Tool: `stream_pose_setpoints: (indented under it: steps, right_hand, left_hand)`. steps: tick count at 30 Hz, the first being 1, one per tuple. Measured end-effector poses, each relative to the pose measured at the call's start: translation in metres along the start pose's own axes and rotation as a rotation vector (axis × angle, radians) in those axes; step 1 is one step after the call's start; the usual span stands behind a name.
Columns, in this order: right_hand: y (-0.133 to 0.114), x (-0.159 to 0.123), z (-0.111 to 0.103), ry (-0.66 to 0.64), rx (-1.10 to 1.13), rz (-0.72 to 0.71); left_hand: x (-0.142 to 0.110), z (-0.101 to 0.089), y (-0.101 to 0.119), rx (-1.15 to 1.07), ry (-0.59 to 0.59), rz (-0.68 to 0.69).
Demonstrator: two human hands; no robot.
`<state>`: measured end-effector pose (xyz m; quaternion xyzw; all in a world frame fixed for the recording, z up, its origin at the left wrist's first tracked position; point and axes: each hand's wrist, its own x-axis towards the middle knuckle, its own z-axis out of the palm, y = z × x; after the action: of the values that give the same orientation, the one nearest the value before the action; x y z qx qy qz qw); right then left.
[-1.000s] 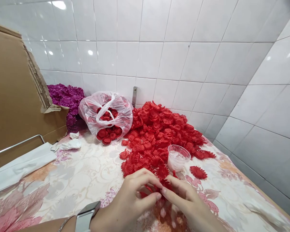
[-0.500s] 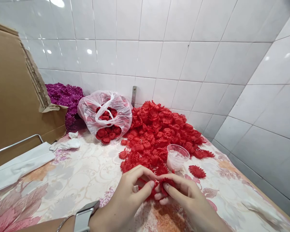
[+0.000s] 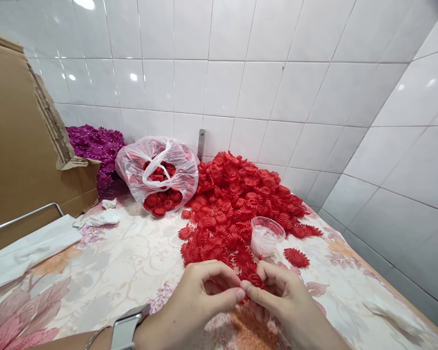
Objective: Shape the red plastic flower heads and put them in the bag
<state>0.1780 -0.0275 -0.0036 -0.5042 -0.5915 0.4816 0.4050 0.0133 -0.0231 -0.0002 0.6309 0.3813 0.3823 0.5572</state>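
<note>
Both of my hands meet low in the middle of the head view, close to the near edge of a red flower heap (image 3: 237,194). Between the fingers of my right hand (image 3: 286,294) is a red artificial flower (image 3: 254,278), partly covered by the fingers. My left hand (image 3: 199,289) has its thumb and index tips pinched together at the left side of that flower, and more red shows behind them. How much the left fingertips grip is hidden. A clear plastic cup (image 3: 257,242) holding whitish stuff stands just beyond my right hand.
A single red flower (image 3: 296,257) lies right of the cup. At the back left are a tied plastic bag (image 3: 131,167) of red flowers, a purple flower pile (image 3: 107,146) and a cardboard box (image 3: 25,126). White tissues (image 3: 102,218) lie on the floral tablecloth (image 3: 131,262).
The red flower has been turned in my fingers and now sits more behind them. My left thumb has shifted right to meet my right fingertips. The view has drifted slightly.
</note>
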Motion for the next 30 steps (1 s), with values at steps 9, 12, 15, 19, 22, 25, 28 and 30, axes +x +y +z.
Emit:
stream_pose_setpoints:
  steps: [9,12,15,19,22,25,28,30]
  right_hand:
    - [0.001,-0.008,0.005,0.081,-0.542,-0.284]
    - [0.009,-0.010,0.005,0.095,-0.642,-0.408]
    - [0.017,-0.011,0.006,0.095,-0.718,-0.496]
    - [0.022,-0.013,0.009,0.082,-0.705,-0.524]
    - [0.018,-0.014,0.011,0.052,-0.624,-0.461]
    - [0.007,-0.014,0.009,0.012,-0.526,-0.396]
    - [-0.001,-0.011,0.007,-0.031,-0.277,-0.228]
    - [-0.001,-0.008,0.007,-0.088,-0.040,-0.102]
  left_hand:
    - [0.000,0.003,-0.006,-0.094,-0.031,-0.137]
    - [0.000,0.003,-0.010,-0.101,-0.015,-0.160]
    - [0.000,0.004,-0.012,-0.130,-0.003,-0.168]
    - [0.002,0.005,-0.007,-0.182,0.028,-0.173]
    - [0.002,0.004,-0.005,-0.159,0.071,-0.155]
    - [0.001,0.001,-0.007,-0.154,0.062,-0.095]
    - [0.000,0.001,-0.009,-0.211,0.012,-0.067]
    - [0.001,0.003,-0.009,-0.310,-0.023,-0.083]
